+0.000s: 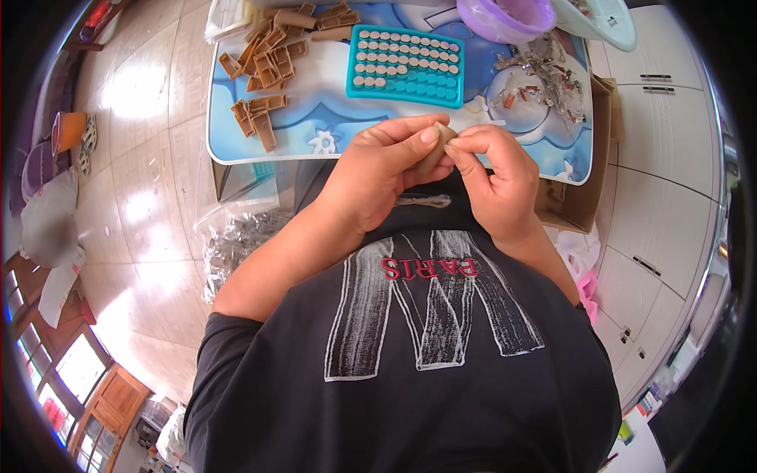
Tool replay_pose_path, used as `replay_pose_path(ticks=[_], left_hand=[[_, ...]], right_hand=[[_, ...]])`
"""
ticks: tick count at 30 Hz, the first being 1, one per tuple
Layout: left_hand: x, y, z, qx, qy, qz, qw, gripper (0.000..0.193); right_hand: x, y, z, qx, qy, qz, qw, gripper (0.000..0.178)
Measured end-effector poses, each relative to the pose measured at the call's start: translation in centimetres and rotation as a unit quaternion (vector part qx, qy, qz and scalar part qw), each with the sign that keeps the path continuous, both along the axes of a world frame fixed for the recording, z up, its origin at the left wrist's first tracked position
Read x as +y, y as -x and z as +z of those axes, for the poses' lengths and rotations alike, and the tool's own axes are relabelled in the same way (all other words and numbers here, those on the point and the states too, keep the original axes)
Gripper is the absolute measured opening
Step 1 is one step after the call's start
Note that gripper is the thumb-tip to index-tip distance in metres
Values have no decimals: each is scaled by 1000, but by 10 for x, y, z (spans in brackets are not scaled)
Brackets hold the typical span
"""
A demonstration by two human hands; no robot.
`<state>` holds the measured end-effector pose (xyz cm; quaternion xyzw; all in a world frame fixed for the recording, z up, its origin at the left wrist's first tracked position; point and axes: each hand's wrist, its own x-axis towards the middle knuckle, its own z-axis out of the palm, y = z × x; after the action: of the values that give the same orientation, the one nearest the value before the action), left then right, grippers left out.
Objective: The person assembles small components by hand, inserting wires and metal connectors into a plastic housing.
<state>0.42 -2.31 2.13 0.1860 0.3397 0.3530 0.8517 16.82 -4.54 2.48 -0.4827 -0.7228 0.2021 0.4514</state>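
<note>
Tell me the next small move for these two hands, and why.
Probably a gentle press by the right hand against the brown piece, with the left hand steadying it. The left hand grips the piece above the lap, and the right hand's fingers meet at its right side. Anything small pinched there is too hidden to make out.

Left hand point(377, 164) and right hand point(503, 172) on 1 brown piece point(430, 162), near a teal tray point(394, 98)
</note>
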Motion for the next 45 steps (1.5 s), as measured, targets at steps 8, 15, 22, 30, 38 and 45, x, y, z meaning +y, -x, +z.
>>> replay_pose_path(ticks=[8,15,22,30,38,45], left_hand=[[3,18,14,233,-217,-56,946,22],[50,135,-4,780,-298,148,530,42],[53,141,-11,777,-218,41,590,38],[69,159,-22,689,-233,79,681,33],[72,146,-4,256,-130,314,905,18],[54,125,-5,78,-114,180,974,21]], right_hand=[[-1,-18,5,348,378,93,853,20],[-25,-189,16,668,176,36,723,26],[-79,-330,-79,220,106,-558,793,22],[-96,-318,-161,137,186,-561,795,33],[3,-137,-25,-252,-65,-205,944,21],[49,-98,-29,-374,-58,-60,924,24]])
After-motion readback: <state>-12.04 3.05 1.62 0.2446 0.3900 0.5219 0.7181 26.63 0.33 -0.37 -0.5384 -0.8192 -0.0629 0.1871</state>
